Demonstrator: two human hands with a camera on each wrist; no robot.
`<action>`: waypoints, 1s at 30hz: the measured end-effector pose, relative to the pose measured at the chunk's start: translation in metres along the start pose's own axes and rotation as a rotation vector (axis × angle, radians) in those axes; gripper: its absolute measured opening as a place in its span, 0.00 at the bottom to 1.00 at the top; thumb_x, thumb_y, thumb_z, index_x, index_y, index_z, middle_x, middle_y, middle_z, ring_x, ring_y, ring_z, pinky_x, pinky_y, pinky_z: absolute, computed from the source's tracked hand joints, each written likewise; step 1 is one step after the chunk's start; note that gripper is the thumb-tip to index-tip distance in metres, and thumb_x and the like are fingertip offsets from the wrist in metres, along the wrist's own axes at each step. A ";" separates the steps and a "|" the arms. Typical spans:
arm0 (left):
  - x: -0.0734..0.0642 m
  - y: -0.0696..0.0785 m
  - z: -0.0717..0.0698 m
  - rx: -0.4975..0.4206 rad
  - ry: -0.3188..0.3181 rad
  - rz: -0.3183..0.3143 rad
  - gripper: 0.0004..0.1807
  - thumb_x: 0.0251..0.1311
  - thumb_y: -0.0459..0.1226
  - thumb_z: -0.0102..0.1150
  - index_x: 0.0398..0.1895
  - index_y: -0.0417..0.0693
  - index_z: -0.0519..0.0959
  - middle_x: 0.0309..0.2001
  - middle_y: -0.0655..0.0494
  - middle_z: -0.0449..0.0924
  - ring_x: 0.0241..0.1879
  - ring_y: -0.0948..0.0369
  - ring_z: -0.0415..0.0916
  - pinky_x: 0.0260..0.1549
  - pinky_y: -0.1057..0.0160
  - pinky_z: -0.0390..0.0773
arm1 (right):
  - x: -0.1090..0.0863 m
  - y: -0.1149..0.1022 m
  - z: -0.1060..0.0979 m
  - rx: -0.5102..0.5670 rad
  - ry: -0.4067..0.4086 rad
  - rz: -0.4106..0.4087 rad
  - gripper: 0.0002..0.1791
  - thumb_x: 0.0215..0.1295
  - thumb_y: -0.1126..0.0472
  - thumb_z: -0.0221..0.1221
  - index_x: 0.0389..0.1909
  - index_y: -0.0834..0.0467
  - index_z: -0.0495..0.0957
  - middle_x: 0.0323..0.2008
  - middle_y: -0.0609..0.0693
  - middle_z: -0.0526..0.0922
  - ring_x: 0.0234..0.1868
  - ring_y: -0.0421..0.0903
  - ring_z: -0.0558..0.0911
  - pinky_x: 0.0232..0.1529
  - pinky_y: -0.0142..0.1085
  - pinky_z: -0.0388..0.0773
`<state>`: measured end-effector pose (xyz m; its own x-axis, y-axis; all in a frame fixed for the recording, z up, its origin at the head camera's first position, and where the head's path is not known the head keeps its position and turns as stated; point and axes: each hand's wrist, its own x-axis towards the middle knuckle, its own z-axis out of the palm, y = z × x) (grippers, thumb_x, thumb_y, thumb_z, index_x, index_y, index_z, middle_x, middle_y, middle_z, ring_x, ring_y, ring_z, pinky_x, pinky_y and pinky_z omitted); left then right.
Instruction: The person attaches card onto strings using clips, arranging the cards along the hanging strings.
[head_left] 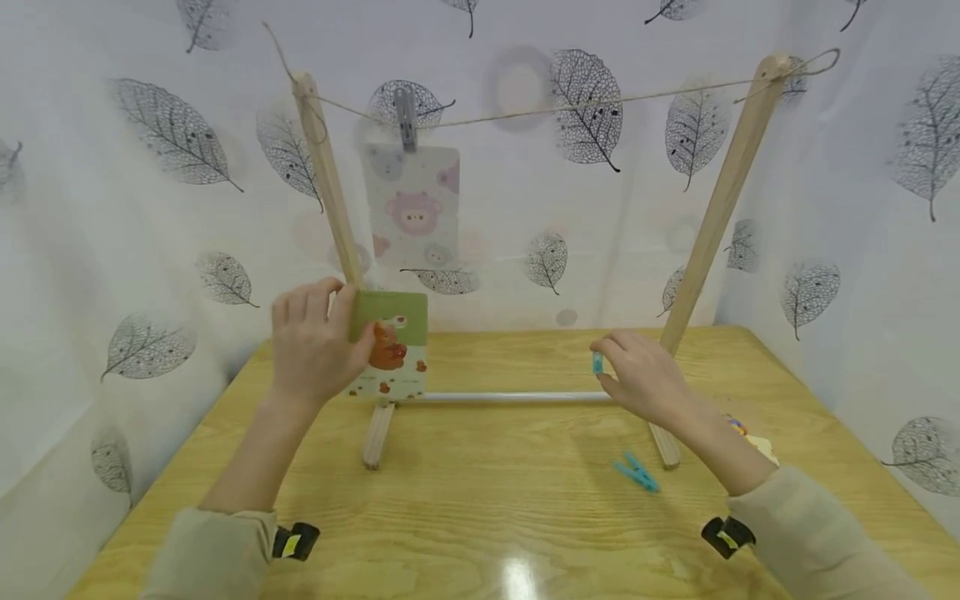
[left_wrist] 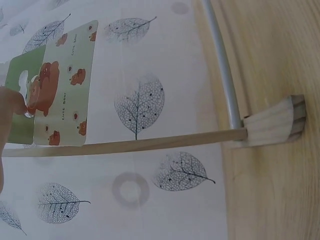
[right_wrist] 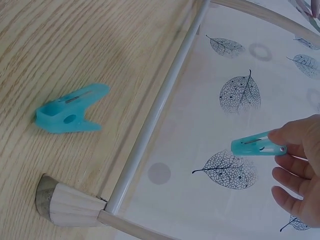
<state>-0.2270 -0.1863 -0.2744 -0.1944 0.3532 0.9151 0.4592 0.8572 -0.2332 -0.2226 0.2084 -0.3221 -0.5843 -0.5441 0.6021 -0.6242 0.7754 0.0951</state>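
A green and cream card (head_left: 408, 333) printed with bears is pinched by its left side in my left hand (head_left: 311, 337), thumb across its front. The same card (left_wrist: 70, 90) shows in the left wrist view, raised before the leaf-print cloth. On the right, my right hand (head_left: 648, 375) pinches a turquoise clothespin (right_wrist: 252, 145) between thumb and forefinger, above the table. From the string (head_left: 517, 114) hangs a pale card (head_left: 416, 212) with a pink animal, held by a grey clothespin (head_left: 406, 117). A second turquoise clothespin (head_left: 637, 472) lies on the table below my right hand.
Two wooden posts (head_left: 716, 212) hold the string, with a grey rod (head_left: 517, 397) joining them low down. Small colourful pieces (head_left: 757, 443) lie on the wooden table (head_left: 480, 517), partly behind my right forearm. White leaf-print cloth (head_left: 480, 308) surrounds the back and sides.
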 end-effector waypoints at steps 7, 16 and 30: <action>0.008 0.011 0.004 -0.013 -0.008 -0.004 0.20 0.47 0.39 0.54 0.43 0.36 0.71 0.40 0.39 0.71 0.36 0.43 0.65 0.35 0.47 0.62 | 0.001 0.003 -0.001 -0.022 0.037 -0.003 0.22 0.38 0.67 0.72 0.38 0.66 0.77 0.34 0.57 0.78 0.36 0.55 0.77 0.33 0.44 0.75; 0.016 0.023 0.012 -0.021 -0.018 0.025 0.21 0.45 0.39 0.56 0.43 0.37 0.70 0.40 0.40 0.71 0.37 0.44 0.65 0.36 0.47 0.62 | 0.003 0.007 -0.004 -0.071 0.111 0.001 0.22 0.37 0.67 0.72 0.37 0.65 0.77 0.33 0.57 0.78 0.37 0.57 0.75 0.36 0.48 0.70; 0.031 0.047 0.026 -0.022 0.018 0.055 0.20 0.46 0.39 0.58 0.42 0.36 0.71 0.39 0.41 0.71 0.39 0.46 0.66 0.39 0.48 0.64 | 0.006 0.008 -0.014 -0.106 0.195 0.050 0.18 0.39 0.70 0.65 0.36 0.66 0.76 0.33 0.59 0.79 0.38 0.58 0.75 0.32 0.47 0.67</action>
<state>-0.2337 -0.1255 -0.2657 -0.1524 0.3928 0.9069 0.4877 0.8280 -0.2766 -0.2241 0.2161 -0.3072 -0.4953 -0.4395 0.7493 -0.5325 0.8351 0.1378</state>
